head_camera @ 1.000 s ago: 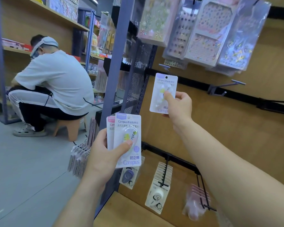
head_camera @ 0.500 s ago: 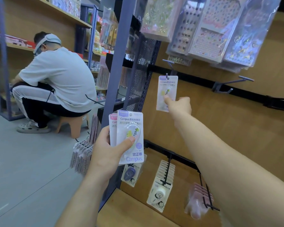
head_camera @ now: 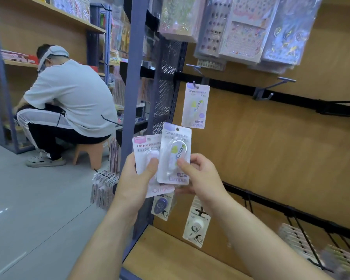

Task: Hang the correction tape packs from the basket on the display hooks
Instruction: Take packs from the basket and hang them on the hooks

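Left hand (head_camera: 132,183) grips a pink Campus pack (head_camera: 144,146) — right hand (head_camera: 203,179) pinches a lilac pack (head_camera: 173,142) — wooden hook wall (head_camera: 271,148) behind.

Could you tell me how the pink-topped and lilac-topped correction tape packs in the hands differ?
The pink-topped white card correction tape pack has a pink header; the lilac-topped white card pack has a lilac one and green marks on its dispenser. The left hand grips the pink-topped pack; the right hand pinches the lilac-topped pack. The lilac-topped pack overlaps the pink-topped pack in front. Both carry Campus print and a clear blister.
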The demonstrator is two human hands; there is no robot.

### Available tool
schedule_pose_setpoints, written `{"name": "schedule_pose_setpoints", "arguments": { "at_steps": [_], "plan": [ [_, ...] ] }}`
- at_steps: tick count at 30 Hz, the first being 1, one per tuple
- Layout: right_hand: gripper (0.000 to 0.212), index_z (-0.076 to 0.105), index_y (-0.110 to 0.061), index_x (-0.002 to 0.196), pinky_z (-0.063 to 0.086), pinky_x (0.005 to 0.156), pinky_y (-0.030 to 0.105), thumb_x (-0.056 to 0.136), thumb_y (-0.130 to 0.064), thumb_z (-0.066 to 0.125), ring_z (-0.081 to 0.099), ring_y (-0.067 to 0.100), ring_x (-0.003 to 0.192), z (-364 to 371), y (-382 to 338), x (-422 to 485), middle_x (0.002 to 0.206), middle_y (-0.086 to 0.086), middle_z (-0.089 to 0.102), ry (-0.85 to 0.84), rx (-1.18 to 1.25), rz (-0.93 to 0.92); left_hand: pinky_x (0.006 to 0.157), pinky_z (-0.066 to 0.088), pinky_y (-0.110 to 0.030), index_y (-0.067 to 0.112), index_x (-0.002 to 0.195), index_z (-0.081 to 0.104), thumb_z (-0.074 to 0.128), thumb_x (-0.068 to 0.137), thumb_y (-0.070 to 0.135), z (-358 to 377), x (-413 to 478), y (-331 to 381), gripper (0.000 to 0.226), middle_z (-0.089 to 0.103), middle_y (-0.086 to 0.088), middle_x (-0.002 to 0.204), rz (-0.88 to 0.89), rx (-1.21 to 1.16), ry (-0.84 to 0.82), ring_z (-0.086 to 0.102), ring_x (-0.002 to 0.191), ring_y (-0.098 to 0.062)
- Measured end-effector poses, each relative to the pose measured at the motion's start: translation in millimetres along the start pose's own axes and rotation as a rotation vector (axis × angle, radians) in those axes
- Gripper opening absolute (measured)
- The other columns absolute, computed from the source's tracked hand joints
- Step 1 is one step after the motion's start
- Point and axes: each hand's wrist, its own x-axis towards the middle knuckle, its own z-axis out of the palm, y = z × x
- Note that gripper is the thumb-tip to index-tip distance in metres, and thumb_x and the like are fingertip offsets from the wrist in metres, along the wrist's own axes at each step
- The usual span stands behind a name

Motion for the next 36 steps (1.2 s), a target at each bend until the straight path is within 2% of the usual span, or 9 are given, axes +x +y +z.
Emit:
{"name": "schedule_pose_setpoints", "arguments": {
  "at_steps": [2, 4, 12, 16, 25, 28, 31, 33, 36],
  "plan": [
    [0.014, 0.063, -0.011, 0.107, 0.060, 0.062, 0.030, 0.099, -0.022, 0.067, 0.077, 0.019, 0.084, -6, -6, 8, 0.097, 0.005, 0.079, 0.071, -0.004, -0.048, 0.082, 0.063, -0.042, 0.030, 0.130, 0.057, 0.068, 0.097, 0.018, -5, 3, -2, 0.036, 0.073, 0.004, 0.120, 0.028, 0.070, 0.006, 0.073, 0.106, -0.018],
    [0.011, 0.063, -0.013, 0.105, 0.057, 0.062, 0.025, 0.098, -0.020, 0.069, 0.077, 0.012, 0.080, -13, -16, 23, 0.096, 0.002, 0.079, 0.162, -0.029, -0.114, 0.075, 0.064, -0.036, 0.033, 0.124, 0.058, 0.068, 0.097, 0.014, -9, 6, -3, 0.034, 0.073, 0.006, 0.118, 0.056, 0.082, 0.018, 0.074, 0.102, -0.015],
    [0.017, 0.062, -0.011, 0.108, 0.065, 0.070, 0.042, 0.097, -0.023, 0.069, 0.077, 0.024, 0.085, -14, -74, 87, 0.100, 0.003, 0.076, 0.302, -0.025, -0.236, 0.065, 0.062, -0.026, 0.032, 0.122, 0.060, 0.072, 0.093, 0.009, -14, 15, -6, 0.038, 0.074, 0.007, 0.115, 0.080, 0.027, 0.048, 0.075, 0.097, -0.010],
    [0.021, 0.064, -0.010, 0.109, 0.062, 0.059, 0.032, 0.096, -0.026, 0.071, 0.077, 0.022, 0.080, -10, -74, 98, 0.102, 0.004, 0.075, 0.367, -0.015, -0.230, 0.066, 0.061, -0.024, 0.034, 0.119, 0.059, 0.072, 0.092, 0.008, -17, 17, -6, 0.039, 0.072, 0.008, 0.117, 0.114, 0.019, 0.066, 0.074, 0.099, -0.008],
    [0.019, 0.065, -0.013, 0.106, 0.062, 0.059, 0.029, 0.096, -0.028, 0.071, 0.076, 0.018, 0.080, -10, -69, 104, 0.101, 0.001, 0.074, 0.412, -0.054, -0.231, 0.061, 0.059, -0.020, 0.040, 0.110, 0.057, 0.076, 0.088, 0.012, -21, 12, 3, 0.040, 0.072, 0.012, 0.109, 0.131, 0.012, 0.082, 0.074, 0.090, -0.003],
    [0.027, 0.059, -0.014, 0.109, 0.065, 0.071, 0.037, 0.095, -0.033, 0.072, 0.074, 0.019, 0.081, -13, -69, 113, 0.112, 0.003, 0.070, 0.439, -0.098, -0.113, 0.064, 0.061, -0.024, 0.040, 0.110, 0.057, 0.077, 0.087, 0.011, -22, 11, 3, 0.042, 0.072, 0.009, 0.110, 0.130, 0.030, 0.086, 0.075, 0.092, -0.006],
    [0.055, 0.047, -0.015, 0.131, 0.056, 0.093, 0.045, 0.092, -0.043, 0.072, 0.062, 0.023, 0.104, -8, -56, 101, 0.129, 0.003, 0.056, 0.519, -0.393, -0.008, 0.066, 0.063, -0.028, 0.034, 0.116, 0.058, 0.078, 0.086, 0.010, -21, 9, 4, 0.044, 0.073, 0.007, 0.110, 0.126, 0.040, 0.071, 0.075, 0.092, -0.010],
    [0.044, 0.053, -0.018, 0.126, 0.056, 0.091, 0.042, 0.095, -0.045, 0.067, 0.063, 0.019, 0.105, 0, -39, 73, 0.124, 0.000, 0.061, 0.404, -0.383, -0.065, 0.067, 0.064, -0.031, 0.033, 0.118, 0.059, 0.080, 0.085, 0.011, -19, 8, 5, 0.044, 0.074, 0.007, 0.109, 0.117, 0.056, 0.068, 0.076, 0.091, -0.011],
    [0.021, 0.065, -0.018, 0.111, 0.063, 0.076, 0.040, 0.102, -0.035, 0.060, 0.074, 0.016, 0.090, 18, -17, 25, 0.106, 0.003, 0.075, -0.047, -0.118, -0.029, 0.066, 0.063, -0.029, 0.031, 0.115, 0.059, 0.082, 0.081, 0.012, -12, 6, 7, 0.045, 0.074, 0.007, 0.104, 0.125, 0.068, 0.058, 0.075, 0.090, -0.010]
  ]
}}
